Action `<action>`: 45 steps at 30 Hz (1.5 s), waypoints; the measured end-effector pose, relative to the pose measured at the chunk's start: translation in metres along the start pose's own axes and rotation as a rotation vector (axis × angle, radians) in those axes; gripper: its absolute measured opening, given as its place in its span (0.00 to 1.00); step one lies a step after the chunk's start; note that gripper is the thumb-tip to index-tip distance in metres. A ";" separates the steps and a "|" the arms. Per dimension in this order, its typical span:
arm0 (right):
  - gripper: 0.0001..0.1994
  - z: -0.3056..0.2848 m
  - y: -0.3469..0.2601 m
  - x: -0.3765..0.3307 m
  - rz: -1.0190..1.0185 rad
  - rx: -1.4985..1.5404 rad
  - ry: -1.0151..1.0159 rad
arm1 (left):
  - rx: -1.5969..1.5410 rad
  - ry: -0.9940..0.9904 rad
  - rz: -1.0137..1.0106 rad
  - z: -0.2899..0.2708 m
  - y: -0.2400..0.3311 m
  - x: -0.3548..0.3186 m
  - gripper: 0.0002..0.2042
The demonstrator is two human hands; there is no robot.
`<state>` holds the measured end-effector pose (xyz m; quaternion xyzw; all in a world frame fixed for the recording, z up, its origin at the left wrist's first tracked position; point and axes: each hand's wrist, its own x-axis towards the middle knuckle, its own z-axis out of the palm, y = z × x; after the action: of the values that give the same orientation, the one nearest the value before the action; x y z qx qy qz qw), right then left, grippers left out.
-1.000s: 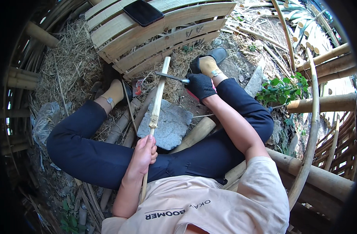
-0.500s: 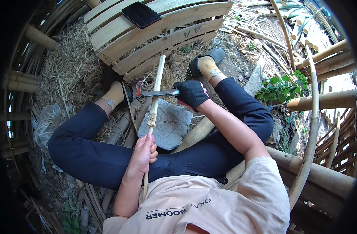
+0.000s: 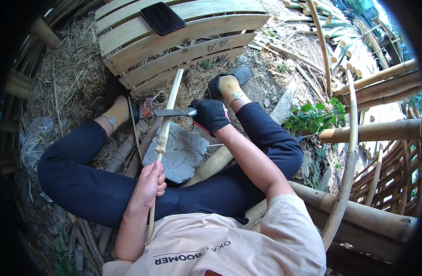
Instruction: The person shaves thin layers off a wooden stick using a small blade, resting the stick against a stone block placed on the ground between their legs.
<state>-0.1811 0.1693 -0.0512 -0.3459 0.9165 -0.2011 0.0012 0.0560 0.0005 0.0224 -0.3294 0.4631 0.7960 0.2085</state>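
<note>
Two hands busy on one long bamboo strip (image 3: 166, 124) here, shot from above with the person sitting on the ground, legs spread. Left hand (image 3: 149, 183), bare, is wrapped tight around the lower part of the strip, fingers curled fully round it, close to the lap. From there the strip runs up and away between the legs, crosses a flat grey stone (image 3: 181, 154) lying on the ground, and its far end sits against a slatted bamboo pallet (image 3: 183, 43). Right hand (image 3: 211, 115) wears a black glove and is clenched on the handle of a knife (image 3: 171, 112), blade pointing left and laid across the strip at about the upper edge of the stone, touching it as far as I can tell. On top of the pallet lies a dark phone (image 3: 163, 17), face up. Dry straw and shavings cover the ground around both feet, thick bamboo poles (image 3: 372, 131) are stacked on the right, and a small green plant (image 3: 314, 117) grows just beside the right knee.
</note>
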 end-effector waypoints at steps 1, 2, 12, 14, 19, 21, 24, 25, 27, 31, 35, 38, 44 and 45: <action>0.03 0.000 0.000 0.000 -0.006 -0.007 -0.005 | -0.020 0.004 -0.009 -0.003 -0.002 0.002 0.16; 0.04 0.000 -0.001 0.000 0.003 -0.002 -0.048 | -0.025 0.010 -0.003 -0.003 -0.003 0.003 0.16; 0.04 -0.002 -0.003 -0.003 -0.022 -0.038 -0.090 | 0.001 -0.001 -0.005 -0.001 0.000 -0.001 0.18; 0.04 0.000 -0.007 -0.007 -0.049 -0.013 -0.026 | 0.008 -0.016 0.007 -0.003 -0.002 -0.002 0.17; 0.03 -0.001 -0.004 -0.013 -0.145 0.066 0.097 | -0.022 -0.044 -0.020 0.002 -0.002 -0.001 0.17; 0.03 0.004 0.012 -0.002 -0.021 -0.055 0.061 | -0.020 -0.054 -0.031 0.001 -0.003 0.001 0.17; 0.03 0.000 0.011 -0.002 -0.007 -0.109 0.078 | -0.013 -0.025 -0.067 -0.003 -0.006 0.005 0.17; 0.03 -0.005 0.004 -0.004 -0.063 -0.091 0.065 | -0.026 -0.038 -0.053 -0.003 -0.004 0.006 0.17; 0.03 -0.008 -0.007 -0.012 -0.136 -0.073 0.015 | -0.033 -0.062 -0.042 -0.002 -0.003 0.006 0.17; 0.04 -0.002 0.001 -0.003 0.004 -0.053 -0.073 | -0.022 -0.027 -0.052 0.000 -0.004 0.002 0.17; 0.05 -0.016 -0.009 -0.005 0.018 -0.042 -0.047 | -0.044 -0.048 -0.033 -0.003 -0.004 0.001 0.17; 0.05 -0.009 -0.003 -0.009 -0.036 -0.045 -0.034 | -0.049 -0.077 -0.027 -0.005 -0.005 0.001 0.17; 0.07 -0.008 0.018 0.000 0.075 -0.072 0.027 | -0.014 -0.053 -0.027 -0.001 -0.008 0.001 0.17; 0.06 -0.011 0.015 -0.002 0.036 -0.051 0.045 | -0.017 -0.048 -0.031 -0.001 -0.008 0.000 0.17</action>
<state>-0.1903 0.1851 -0.0471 -0.3247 0.9272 -0.1853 -0.0248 0.0615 0.0034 0.0166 -0.3191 0.4461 0.8041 0.2292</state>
